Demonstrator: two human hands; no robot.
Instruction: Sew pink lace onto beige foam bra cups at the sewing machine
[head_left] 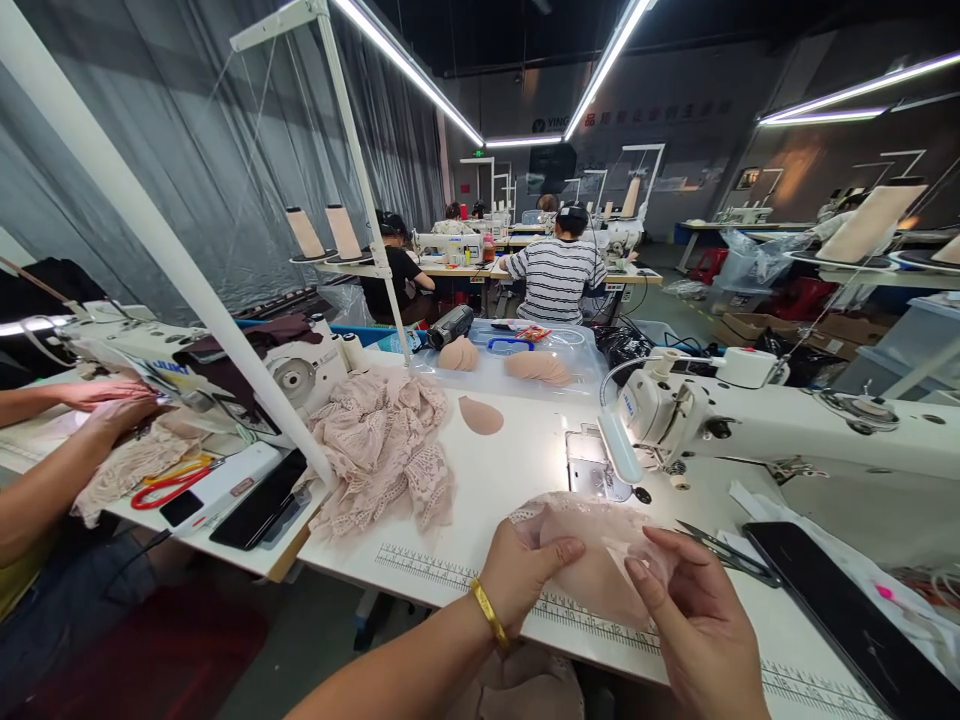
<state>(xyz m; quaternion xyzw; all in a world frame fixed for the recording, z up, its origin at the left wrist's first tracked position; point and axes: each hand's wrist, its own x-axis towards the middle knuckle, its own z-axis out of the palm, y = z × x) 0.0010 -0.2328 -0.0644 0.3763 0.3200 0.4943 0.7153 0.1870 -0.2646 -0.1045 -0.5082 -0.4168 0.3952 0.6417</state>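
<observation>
Between my two hands is a sheer beige lace-edged fabric piece (592,560), held over the front of the white sewing table. My left hand (525,560), with a gold bracelet at the wrist, grips its left side, thumb on top. My right hand (697,610) pinches the right side between thumb and fingers. Just beyond stands a sewing machine (660,410) with its needle area lit. A heap of beige lace fabric (382,440) lies to the left, and a beige bra pad (481,416) rests flat near it. More beige fabric hangs below the table edge.
Black scissors (731,555) and a dark phone-like slab (840,610) lie right of my hand. Ruler markings (427,565) run along the front edge. A clear plastic bin (585,350) with moulded cups on its lid stands behind. At left, a co-worker's hands (112,405) work at another machine.
</observation>
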